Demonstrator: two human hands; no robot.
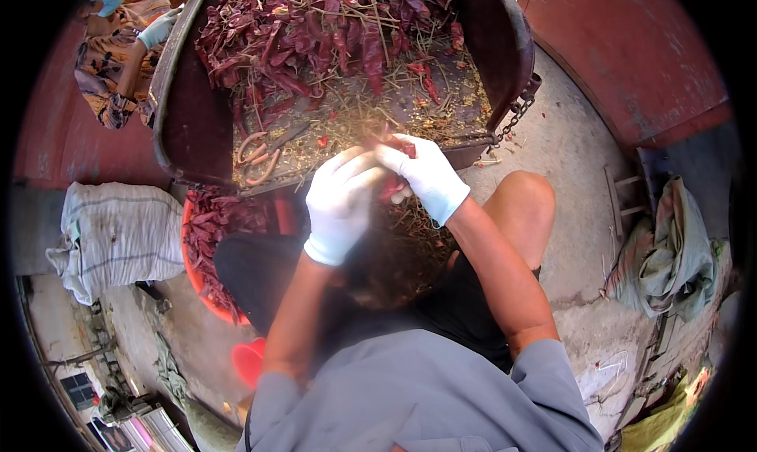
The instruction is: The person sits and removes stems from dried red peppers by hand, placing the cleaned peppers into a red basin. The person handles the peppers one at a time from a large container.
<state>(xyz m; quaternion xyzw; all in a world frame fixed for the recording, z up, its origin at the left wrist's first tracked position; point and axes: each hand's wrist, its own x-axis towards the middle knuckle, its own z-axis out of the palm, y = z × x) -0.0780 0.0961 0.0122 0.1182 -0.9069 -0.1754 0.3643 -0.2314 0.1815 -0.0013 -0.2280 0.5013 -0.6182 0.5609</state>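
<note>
Both my hands wear white knit gloves and meet just in front of the cart's near edge. My right hand (430,171) grips dried red chili peppers (408,150), and a piece of red shows below its fingers too. Bent inward, my left hand (343,201) has its fingertips at the same peppers, beside the right thumb; blur partly hides them. Ahead lies a heap of dried red chili peppers (319,38) with stems on the metal cart bed (434,82). Scissors with orange handles (260,159) rest on the bed's near left corner.
A red-orange tub (195,280) of dried chilies stands by my left knee. Beyond it is a stuffed white woven sack (124,236). Stems lie between my legs. A chain (516,118) hangs from the cart's right side. A gloved co-worker (127,56) is at the far left.
</note>
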